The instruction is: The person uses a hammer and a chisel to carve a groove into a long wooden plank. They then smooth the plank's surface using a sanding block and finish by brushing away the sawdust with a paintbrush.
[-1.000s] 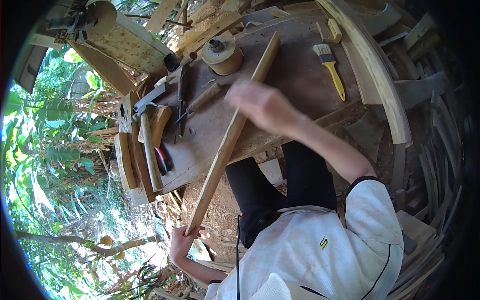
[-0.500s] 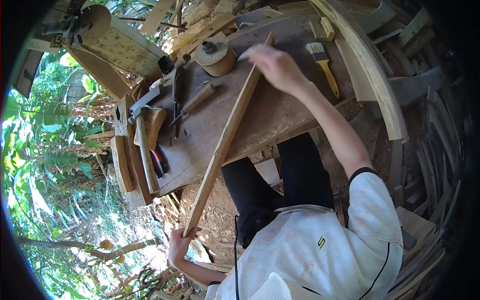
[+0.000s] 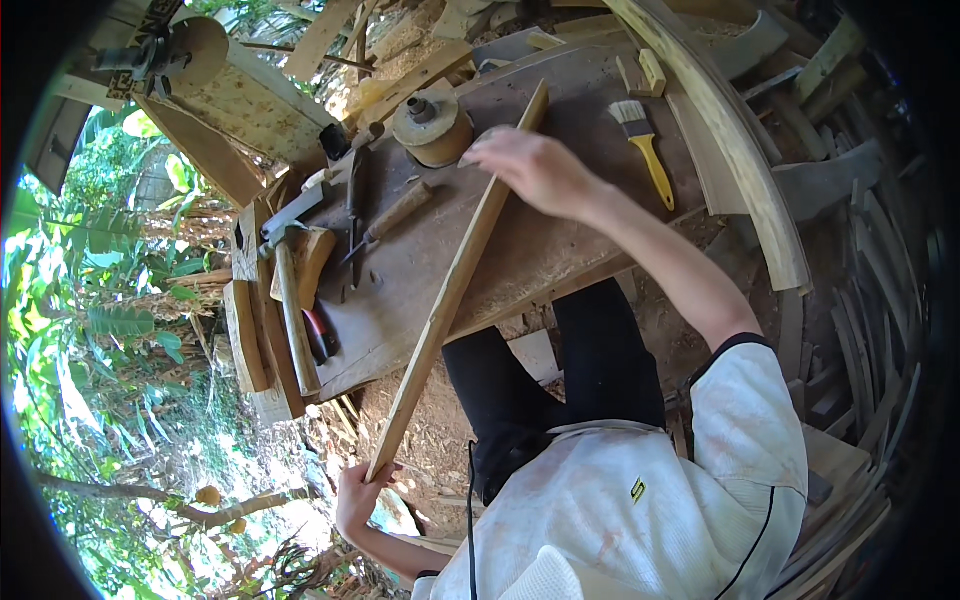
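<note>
Across the front edge of the bench (image 3: 410,285), a long wooden strip (image 3: 440,320) extends diagonally. Its lower end projects beyond the bench on the person's left; its upper end lies over the bench top, toward the far side. Contact between the strip and the bench surface cannot be confirmed from this view.

The left hand (image 3: 357,500) is located at the lower end of the strip, clear of the bench. Its grip is closed around that end, with the fingers wrapped about the wood.

The right hand (image 3: 537,172) is positioned over the upper portion of the strip, palm down, with the fingertips reaching past the left edge. The state of its grip cannot be determined: the hand hides the strip beneath it, and it is unclear whether anything is held there.

Left of the right hand stands a round wooden block (image 3: 435,135) with a dark spindle on top. Nearer the left end of the bench lie a wooden-handled tool (image 3: 402,208) with a thin metal shaft, a hammer (image 3: 292,315), and pliers (image 3: 318,337) with red-and-black handles just beside the hammer's handle. On the right, a paintbrush (image 3: 653,165) with a yellow handle lies near a long curved timber (image 3: 745,160), bristles toward the far side.
</note>
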Available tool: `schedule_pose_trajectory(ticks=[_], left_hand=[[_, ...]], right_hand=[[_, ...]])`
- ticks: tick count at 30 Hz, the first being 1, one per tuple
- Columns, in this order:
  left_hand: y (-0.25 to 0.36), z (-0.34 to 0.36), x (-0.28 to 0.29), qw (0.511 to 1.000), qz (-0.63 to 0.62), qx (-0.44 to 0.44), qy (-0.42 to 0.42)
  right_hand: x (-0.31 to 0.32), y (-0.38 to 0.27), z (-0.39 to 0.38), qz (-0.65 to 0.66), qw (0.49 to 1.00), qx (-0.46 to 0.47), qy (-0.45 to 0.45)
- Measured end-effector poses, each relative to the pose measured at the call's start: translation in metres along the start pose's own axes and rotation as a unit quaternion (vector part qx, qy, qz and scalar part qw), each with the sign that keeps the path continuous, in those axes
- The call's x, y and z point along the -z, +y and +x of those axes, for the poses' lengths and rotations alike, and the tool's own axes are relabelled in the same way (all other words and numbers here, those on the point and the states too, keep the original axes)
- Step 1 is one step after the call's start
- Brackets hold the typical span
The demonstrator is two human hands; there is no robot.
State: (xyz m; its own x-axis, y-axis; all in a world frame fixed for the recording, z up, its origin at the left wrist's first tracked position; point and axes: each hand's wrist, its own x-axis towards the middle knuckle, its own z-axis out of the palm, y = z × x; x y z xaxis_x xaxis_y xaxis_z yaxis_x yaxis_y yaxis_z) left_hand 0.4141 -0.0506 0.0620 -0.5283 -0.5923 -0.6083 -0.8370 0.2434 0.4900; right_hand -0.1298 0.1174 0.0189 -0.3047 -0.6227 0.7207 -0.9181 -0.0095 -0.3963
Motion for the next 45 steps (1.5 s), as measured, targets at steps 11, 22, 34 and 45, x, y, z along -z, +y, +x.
schedule_pose_trajectory(ticks=[11, 22, 34, 45], left_hand=[[0.011, 0.005, 0.004, 0.998, 0.055, 0.021, -0.003], [0.024, 0.007, 0.004, 0.998, 0.052, 0.034, -0.007], [0.05, 0.018, 0.013, 0.989, -0.093, 0.07, -0.087], [0.003, 0.059, -0.004, 0.991, -0.001, -0.135, 0.008]], right_hand=[[0.024, 0.019, 0.003, -0.077, 0.996, -0.046, -0.001], [0.019, 0.032, 0.008, -0.085, 0.991, -0.098, 0.025], [-0.018, -0.048, -0.035, -0.012, 0.999, -0.009, -0.052], [-0.042, -0.05, -0.032, 0.053, 0.968, 0.117, -0.213]])
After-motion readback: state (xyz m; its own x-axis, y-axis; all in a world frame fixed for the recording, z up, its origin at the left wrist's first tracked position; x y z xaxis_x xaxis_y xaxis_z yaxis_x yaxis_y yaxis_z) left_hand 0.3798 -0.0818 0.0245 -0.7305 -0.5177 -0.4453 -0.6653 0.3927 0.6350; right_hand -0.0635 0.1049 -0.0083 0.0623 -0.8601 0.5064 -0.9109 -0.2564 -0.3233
